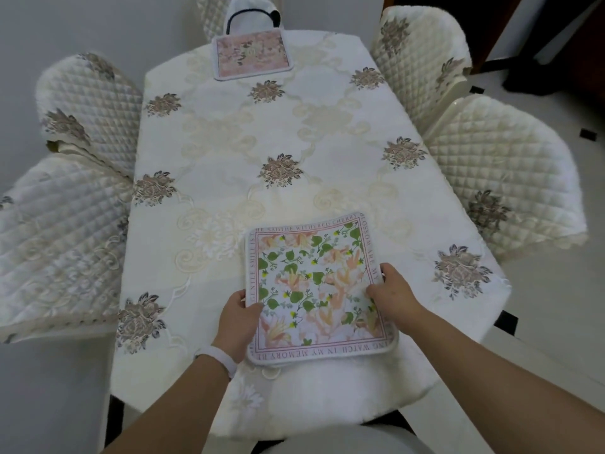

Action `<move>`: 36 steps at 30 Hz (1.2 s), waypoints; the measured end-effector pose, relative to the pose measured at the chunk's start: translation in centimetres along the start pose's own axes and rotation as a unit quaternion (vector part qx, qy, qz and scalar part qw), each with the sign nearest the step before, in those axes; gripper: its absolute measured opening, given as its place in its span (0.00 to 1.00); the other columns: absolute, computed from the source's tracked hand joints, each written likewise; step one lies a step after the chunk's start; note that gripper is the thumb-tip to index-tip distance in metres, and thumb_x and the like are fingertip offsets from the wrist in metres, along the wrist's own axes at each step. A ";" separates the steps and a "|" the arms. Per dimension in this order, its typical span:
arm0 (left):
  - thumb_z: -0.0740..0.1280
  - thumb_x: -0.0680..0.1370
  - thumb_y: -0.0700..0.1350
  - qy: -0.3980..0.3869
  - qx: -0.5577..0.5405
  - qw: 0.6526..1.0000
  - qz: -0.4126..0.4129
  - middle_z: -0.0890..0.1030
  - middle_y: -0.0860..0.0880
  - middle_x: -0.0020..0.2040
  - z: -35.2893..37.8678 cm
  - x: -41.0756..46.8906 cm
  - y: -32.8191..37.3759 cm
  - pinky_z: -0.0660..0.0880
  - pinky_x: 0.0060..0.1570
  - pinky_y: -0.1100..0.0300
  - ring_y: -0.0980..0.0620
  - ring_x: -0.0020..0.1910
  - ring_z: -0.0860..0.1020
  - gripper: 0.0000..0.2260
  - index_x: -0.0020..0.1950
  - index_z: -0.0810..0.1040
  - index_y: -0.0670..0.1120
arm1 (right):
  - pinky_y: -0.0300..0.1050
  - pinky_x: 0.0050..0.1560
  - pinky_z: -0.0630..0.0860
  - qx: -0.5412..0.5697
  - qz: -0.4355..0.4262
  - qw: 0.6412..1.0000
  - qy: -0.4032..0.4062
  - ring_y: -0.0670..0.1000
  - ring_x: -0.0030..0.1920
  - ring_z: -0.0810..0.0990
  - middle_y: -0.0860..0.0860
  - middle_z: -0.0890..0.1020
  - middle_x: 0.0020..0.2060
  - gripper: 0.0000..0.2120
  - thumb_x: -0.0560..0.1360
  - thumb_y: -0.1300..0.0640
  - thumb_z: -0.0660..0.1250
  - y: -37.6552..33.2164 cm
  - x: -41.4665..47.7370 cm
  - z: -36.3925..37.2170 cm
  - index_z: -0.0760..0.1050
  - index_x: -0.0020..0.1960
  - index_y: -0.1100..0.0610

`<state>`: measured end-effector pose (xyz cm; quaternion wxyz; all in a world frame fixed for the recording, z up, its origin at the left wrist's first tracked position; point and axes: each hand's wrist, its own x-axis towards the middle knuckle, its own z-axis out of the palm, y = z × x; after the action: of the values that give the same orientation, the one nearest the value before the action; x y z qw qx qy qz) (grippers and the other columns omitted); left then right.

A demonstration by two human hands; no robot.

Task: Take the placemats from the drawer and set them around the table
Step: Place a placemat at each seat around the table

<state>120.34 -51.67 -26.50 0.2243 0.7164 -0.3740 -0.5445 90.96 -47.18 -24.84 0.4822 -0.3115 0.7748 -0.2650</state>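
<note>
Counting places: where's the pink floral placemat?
Head view, top: the pink floral placemat lies at the far end of the white-clothed table, by a quilted chair.

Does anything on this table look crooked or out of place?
Only the floral placemat at the near end: it's turned against the table edge, left hand and right hand gripping it. The pink placemat opposite looks square.
</note>
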 end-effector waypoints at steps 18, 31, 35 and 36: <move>0.63 0.79 0.34 -0.045 -0.045 0.997 0.034 0.85 0.39 0.44 -7.1 -3.6 -2.3 0.78 0.27 0.55 0.42 0.32 0.84 0.07 0.53 0.77 0.43 | 0.45 0.43 0.79 0.010 -0.054 0.998 0.026 0.48 0.50 0.81 0.44 0.81 0.50 0.18 0.75 0.64 0.61 -0.6 -9.1 4.8 0.72 0.60 0.46; 0.63 0.78 0.34 -0.127 -0.086 0.987 0.048 0.85 0.39 0.47 -3.6 -5.9 -0.8 0.80 0.33 0.53 0.42 0.39 0.86 0.06 0.54 0.76 0.40 | 0.45 0.39 0.78 0.023 -0.027 0.992 0.122 0.48 0.47 0.80 0.46 0.81 0.48 0.14 0.73 0.64 0.63 2.9 -12.6 0.2 0.72 0.51 0.45; 0.63 0.78 0.33 -0.163 -0.099 0.980 0.049 0.85 0.38 0.49 -0.5 -6.6 0.3 0.82 0.43 0.43 0.39 0.44 0.86 0.08 0.56 0.76 0.40 | 0.51 0.47 0.79 0.047 -0.022 0.989 0.138 0.51 0.49 0.80 0.46 0.81 0.49 0.15 0.73 0.64 0.62 4.6 -13.1 -2.3 0.73 0.56 0.48; 0.63 0.78 0.33 -0.172 -0.097 0.979 0.050 0.85 0.38 0.50 0.5 -6.9 0.5 0.82 0.45 0.40 0.38 0.45 0.85 0.08 0.56 0.76 0.40 | 0.50 0.46 0.79 0.054 -0.022 0.988 0.143 0.50 0.49 0.80 0.46 0.81 0.49 0.16 0.73 0.64 0.62 5.1 -13.4 -3.1 0.73 0.56 0.48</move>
<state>118.83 -46.55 -22.09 0.2522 0.5672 -0.3875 -0.6815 91.49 -33.55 -19.47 0.3770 -0.2608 0.8134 -0.3581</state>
